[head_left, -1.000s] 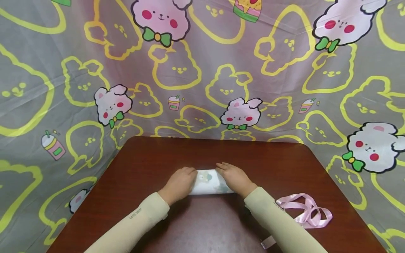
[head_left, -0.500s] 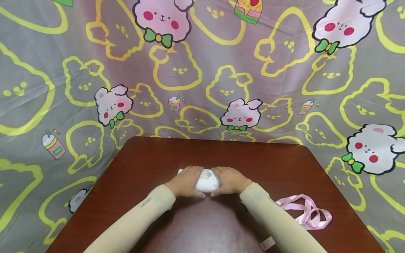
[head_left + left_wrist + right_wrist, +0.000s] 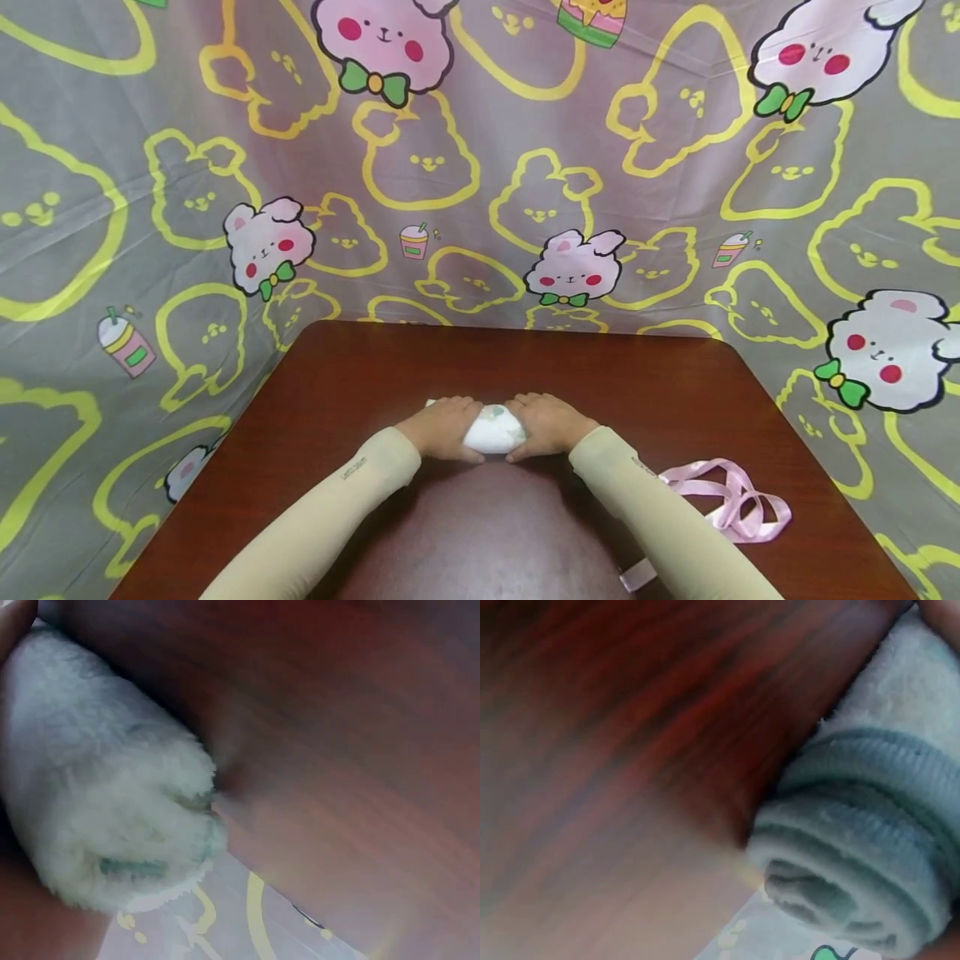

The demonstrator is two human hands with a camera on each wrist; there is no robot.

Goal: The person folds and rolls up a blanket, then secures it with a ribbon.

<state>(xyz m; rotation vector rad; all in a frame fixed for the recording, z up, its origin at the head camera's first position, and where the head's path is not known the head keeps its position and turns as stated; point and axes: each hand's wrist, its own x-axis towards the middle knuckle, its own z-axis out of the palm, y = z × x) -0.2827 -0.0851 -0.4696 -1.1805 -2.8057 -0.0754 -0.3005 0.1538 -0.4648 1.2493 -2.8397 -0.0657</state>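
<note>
A white, fluffy towel (image 3: pixel 493 435) with pale green print lies rolled up on the brown table. My left hand (image 3: pixel 446 427) grips its left part, fingers over the top and thumb along the near side. The right hand (image 3: pixel 552 425) holds the other part the same way, the thumbs close together. In the left wrist view the fuzzy end of the rolled towel (image 3: pixel 112 787) shows. Seen from the right wrist, the opposite end of the towel (image 3: pixel 847 862) is a blue-green ribbed spiral. Much of the roll is hidden under my hands.
A loose pink satin ribbon (image 3: pixel 750 515) lies looped on the table (image 3: pixel 480 533) to the right, partly behind my right sleeve (image 3: pixel 652 500). A patterned cloth backdrop (image 3: pixel 480 208) stands behind and beside the table.
My hands have come closer together along the roll and now wrap around it, thumbs on the near side. Over the last half second they have hardly moved.
</note>
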